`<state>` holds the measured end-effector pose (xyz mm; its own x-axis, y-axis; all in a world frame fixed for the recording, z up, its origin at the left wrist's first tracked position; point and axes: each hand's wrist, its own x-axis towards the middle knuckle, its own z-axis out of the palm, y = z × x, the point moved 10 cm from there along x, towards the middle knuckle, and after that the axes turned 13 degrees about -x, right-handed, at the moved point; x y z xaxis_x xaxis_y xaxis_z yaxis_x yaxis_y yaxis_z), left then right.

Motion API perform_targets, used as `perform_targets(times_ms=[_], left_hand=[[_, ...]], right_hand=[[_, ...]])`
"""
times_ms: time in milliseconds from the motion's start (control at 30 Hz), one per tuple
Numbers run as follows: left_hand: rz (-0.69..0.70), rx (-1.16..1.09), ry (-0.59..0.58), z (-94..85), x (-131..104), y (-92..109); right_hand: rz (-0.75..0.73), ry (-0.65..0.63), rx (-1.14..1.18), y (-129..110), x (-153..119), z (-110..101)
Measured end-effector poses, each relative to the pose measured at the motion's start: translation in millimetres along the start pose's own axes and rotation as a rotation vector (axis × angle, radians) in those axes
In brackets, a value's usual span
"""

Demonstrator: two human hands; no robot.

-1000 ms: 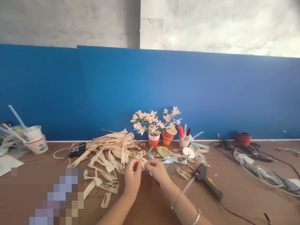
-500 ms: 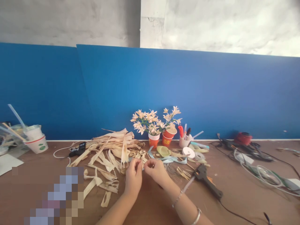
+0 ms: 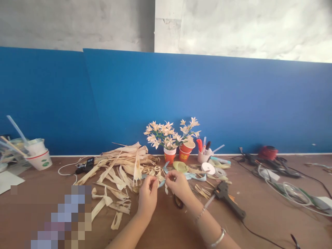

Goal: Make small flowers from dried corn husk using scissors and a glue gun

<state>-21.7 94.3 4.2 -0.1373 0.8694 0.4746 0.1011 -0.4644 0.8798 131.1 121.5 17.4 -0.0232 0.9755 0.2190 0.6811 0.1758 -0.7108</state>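
My left hand [image 3: 148, 195] is closed in a pinch over the middle of the table; whatever its fingertips hold is too small to name. Just to its right, my right hand [image 3: 178, 186] also pinches, with a narrow gap between the two hands. A small pale piece [image 3: 166, 189] shows below the right fingertips; I cannot tell whether it is held. Light blue ribbon [image 3: 193, 176] lies behind the right hand. Dried corn husks [image 3: 124, 159] spread behind and left of the left hand. Under my right wrist, a dark loop [image 3: 178, 201] is partly hidden.
Pale husk flowers [image 3: 163, 133] stand in paper cups [image 3: 169, 156] at the back. To the right are a white tape roll [image 3: 208, 168], a cup of pens [image 3: 203, 157], a glue gun [image 3: 229, 202] and coiled cables [image 3: 297, 195]. White cups [image 3: 40, 160] stand at far left.
My right hand has moved slightly up and to the right, away from the left hand. The small pale piece and the dark loop now show below it. My left hand stays almost still.
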Motion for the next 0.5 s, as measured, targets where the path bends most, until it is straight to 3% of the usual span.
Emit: perform_targets(times_ms=[100,300,500], left_hand=[[-0.001,-0.015,0.017,-1.7,1,0],[-0.062,-0.026,0.029,-4.8,0,-6],[-0.083,-0.036,0.048,-7.9,1,-9]], right_hand=[[0.014,-0.084,0.016,3,0,6],[0.082,-0.318,0.163,2,-11,40],[0.222,-0.219,0.305,7,-14,48]])
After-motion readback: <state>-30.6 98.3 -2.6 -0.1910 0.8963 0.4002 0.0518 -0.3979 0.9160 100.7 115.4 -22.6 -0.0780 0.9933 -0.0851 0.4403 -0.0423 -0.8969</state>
